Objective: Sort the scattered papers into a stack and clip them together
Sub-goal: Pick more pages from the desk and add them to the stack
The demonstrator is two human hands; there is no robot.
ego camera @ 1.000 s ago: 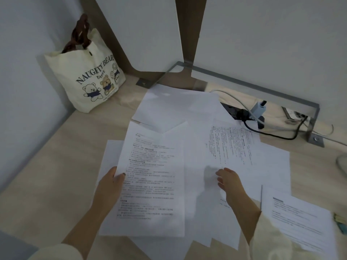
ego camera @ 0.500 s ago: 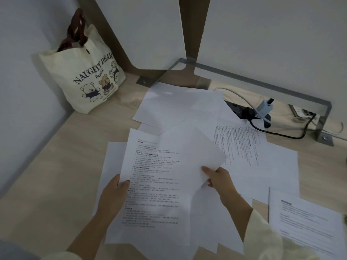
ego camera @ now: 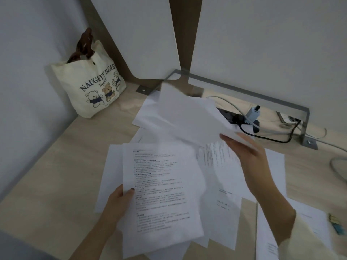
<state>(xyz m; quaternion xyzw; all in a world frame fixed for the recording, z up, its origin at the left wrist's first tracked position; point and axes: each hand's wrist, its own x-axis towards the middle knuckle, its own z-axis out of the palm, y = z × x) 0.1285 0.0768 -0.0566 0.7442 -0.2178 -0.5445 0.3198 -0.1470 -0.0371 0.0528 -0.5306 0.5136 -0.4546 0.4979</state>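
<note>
Several white sheets lie scattered over the wooden desk (ego camera: 56,175). My left hand (ego camera: 117,200) pinches the left edge of a printed sheet (ego camera: 161,194), thumb on top, holding it above the pile. My right hand (ego camera: 246,152) grips a blank sheet (ego camera: 187,117) by its right edge and holds it raised and tilted over the back of the desk. More printed sheets (ego camera: 221,166) lie flat under my right arm. Another printed sheet (ego camera: 266,241) lies at the front right, partly hidden by my sleeve. I see no clip that I can name.
A cream tote bag (ego camera: 93,87) with bear drawings stands in the back left corner. A power strip (ego camera: 236,117) with plugs and black cable sits at the back right under a metal bracket (ego camera: 262,98). Small coloured items (ego camera: 336,224) lie at the right edge.
My right hand took a blank sheet from the pile and lifted it up and back to the right. My left hand kept hold of the printed sheet.
</note>
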